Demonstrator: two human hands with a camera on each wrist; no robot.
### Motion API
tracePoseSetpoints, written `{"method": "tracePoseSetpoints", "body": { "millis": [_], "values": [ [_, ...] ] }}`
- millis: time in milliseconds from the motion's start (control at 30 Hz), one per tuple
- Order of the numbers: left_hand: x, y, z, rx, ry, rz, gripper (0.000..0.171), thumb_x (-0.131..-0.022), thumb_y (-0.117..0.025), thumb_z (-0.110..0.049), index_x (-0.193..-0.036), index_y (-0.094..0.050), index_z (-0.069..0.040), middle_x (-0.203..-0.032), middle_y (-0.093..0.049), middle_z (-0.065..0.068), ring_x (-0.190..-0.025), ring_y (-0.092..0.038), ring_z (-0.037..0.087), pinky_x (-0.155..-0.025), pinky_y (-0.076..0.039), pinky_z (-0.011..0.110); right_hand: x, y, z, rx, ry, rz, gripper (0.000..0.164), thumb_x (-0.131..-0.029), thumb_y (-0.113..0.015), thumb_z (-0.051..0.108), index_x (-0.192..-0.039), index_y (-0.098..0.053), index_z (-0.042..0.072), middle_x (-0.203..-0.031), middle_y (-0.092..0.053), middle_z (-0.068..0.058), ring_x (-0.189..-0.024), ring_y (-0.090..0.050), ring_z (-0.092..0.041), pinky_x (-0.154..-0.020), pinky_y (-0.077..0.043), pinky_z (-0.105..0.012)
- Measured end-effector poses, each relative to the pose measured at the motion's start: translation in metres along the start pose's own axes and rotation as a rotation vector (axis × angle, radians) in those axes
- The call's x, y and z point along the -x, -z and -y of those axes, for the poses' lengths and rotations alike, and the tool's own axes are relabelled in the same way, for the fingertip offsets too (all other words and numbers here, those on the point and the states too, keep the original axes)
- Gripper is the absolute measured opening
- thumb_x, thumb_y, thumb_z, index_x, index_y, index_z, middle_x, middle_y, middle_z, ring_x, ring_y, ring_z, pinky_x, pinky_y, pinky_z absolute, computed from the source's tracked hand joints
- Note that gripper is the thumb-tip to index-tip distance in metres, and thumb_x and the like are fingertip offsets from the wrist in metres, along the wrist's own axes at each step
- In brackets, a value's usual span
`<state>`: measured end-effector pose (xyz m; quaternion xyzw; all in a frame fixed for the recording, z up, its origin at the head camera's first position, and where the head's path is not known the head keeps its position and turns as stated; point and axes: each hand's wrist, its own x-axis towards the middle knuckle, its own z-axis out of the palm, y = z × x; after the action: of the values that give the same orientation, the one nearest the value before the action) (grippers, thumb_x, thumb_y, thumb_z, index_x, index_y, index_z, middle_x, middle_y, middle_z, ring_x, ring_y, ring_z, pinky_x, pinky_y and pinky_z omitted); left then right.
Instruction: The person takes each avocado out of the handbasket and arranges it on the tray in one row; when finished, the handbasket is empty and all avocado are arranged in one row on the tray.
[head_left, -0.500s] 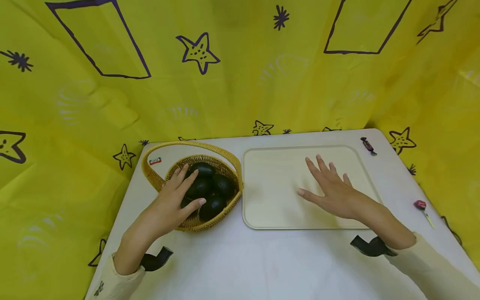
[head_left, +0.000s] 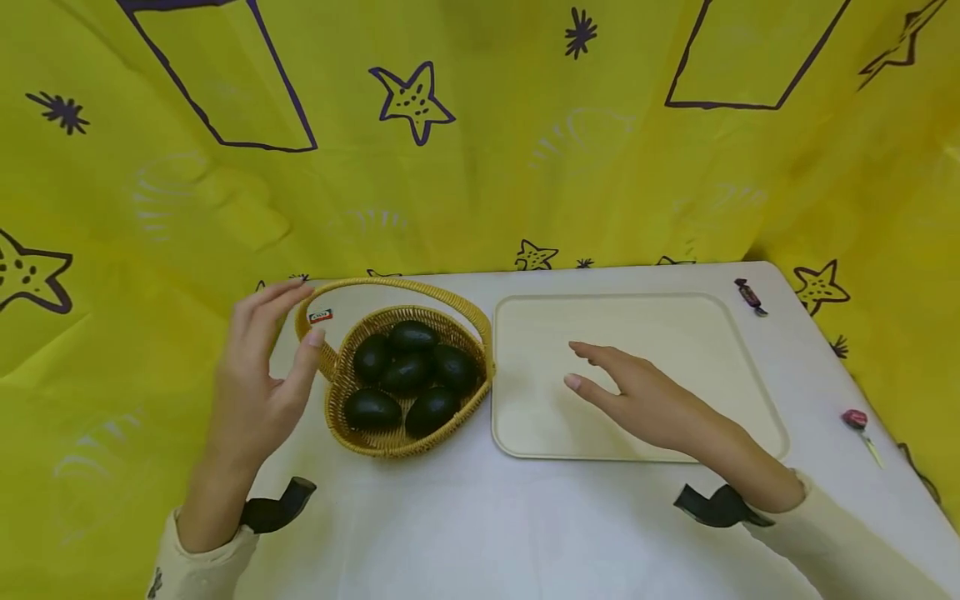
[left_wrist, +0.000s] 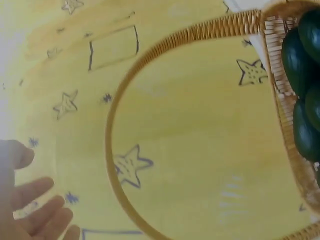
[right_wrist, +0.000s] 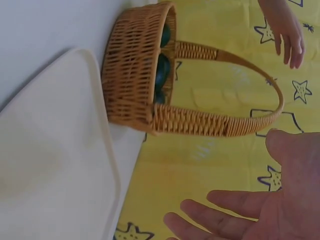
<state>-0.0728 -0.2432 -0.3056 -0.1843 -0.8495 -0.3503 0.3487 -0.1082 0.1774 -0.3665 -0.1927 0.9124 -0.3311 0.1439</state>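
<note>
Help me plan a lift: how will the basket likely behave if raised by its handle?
The basket should stay fairly stiff: its woven handle stands up unaided. Six avocados probably make it weighty; being rounded and loose, they could roll if it tips.

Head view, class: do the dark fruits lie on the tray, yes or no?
No, the six visible fruits lie in the basket, beside the tray.
</note>
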Motion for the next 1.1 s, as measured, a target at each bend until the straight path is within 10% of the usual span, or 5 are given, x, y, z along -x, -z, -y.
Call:
{"method": "tracePoseSetpoints", "body": {
  "millis": [267,500,1100],
  "values": [
    [-0.008,-0.003,0.039,-0.098,0.296,0.111,0.046,-0.107,-0.062,-0.02,-0.147,-0.055,0.0,-0.148,-0.049,0.028,-0.139,-0.042,0.047,-0.113,-0.032,0.066,-0.008,-0.017,0.01,-0.045,0.027,0.023,0.072,-0.105,-0.049,0.065,-0.158,-0.048,0.016,-0.161,-0.05,-0.007,-0.151,-0.043,-0.035,-0.12,-0.035,-0.062],
    [-0.007,-0.006,0.059,-0.096,0.454,0.172,0.049,-0.113,-0.049,-0.037,-0.137,-0.056,0.005,-0.128,-0.06,0.024,-0.122,-0.058,0.041,-0.104,-0.048,0.058,-0.014,-0.024,0.015,-0.039,0.056,0.04,0.072,-0.105,-0.049,0.067,-0.156,-0.051,0.016,-0.158,-0.053,-0.006,-0.149,-0.046,-0.034,-0.119,-0.037,-0.06],
    [-0.005,-0.006,0.073,-0.087,0.498,0.197,0.047,-0.11,-0.054,-0.041,-0.122,-0.054,0.004,-0.125,-0.062,0.021,-0.125,-0.061,0.041,-0.099,-0.051,0.055,-0.021,-0.042,0.027,-0.027,0.114,0.106,0.07,-0.105,-0.052,0.064,-0.153,-0.055,0.014,-0.156,-0.054,-0.007,-0.149,-0.046,-0.033,-0.12,-0.037,-0.058]
  ]
}}
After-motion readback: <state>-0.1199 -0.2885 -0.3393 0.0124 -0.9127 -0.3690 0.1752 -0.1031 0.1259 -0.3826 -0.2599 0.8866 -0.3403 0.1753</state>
